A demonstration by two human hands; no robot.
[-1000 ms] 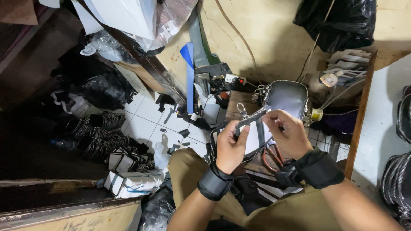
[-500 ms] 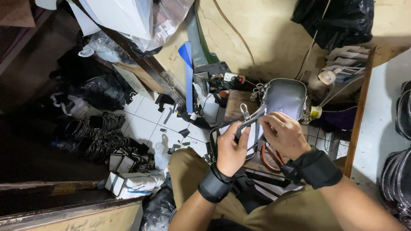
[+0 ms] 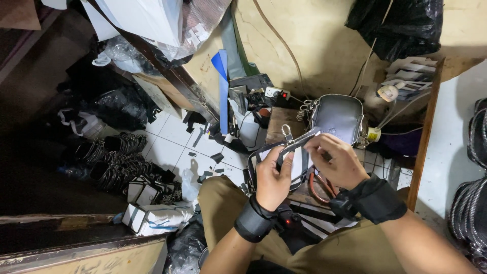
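Note:
My left hand (image 3: pixel 272 177) grips the near end of a black zipper strip with silver teeth (image 3: pixel 299 140), thumb on top. My right hand (image 3: pixel 335 162) pinches the same strip at its far end, fingers curled over it. A metal clasp (image 3: pixel 286 133) hangs at the strip's upper edge. Beneath my hands lies an open dark pouch with a pale lining (image 3: pixel 264 155). Both wrists wear black bands. A finished dark grey bag (image 3: pixel 337 117) stands upright just beyond my hands on a small wooden stand (image 3: pixel 278 122).
Orange-handled scissors (image 3: pixel 317 189) lie under my right hand. Heaps of black straps (image 3: pixel 114 160) and small boxes (image 3: pixel 152 215) cover the tiled floor at left. A blue strip (image 3: pixel 222 89) leans on the wall. Black zippered bags (image 3: pixel 469 213) are stacked at right.
Both hands have shifted slightly down and towards me with the zipper strip; my right hand's fingers have slid along its far end. The grip of each hand is unchanged.

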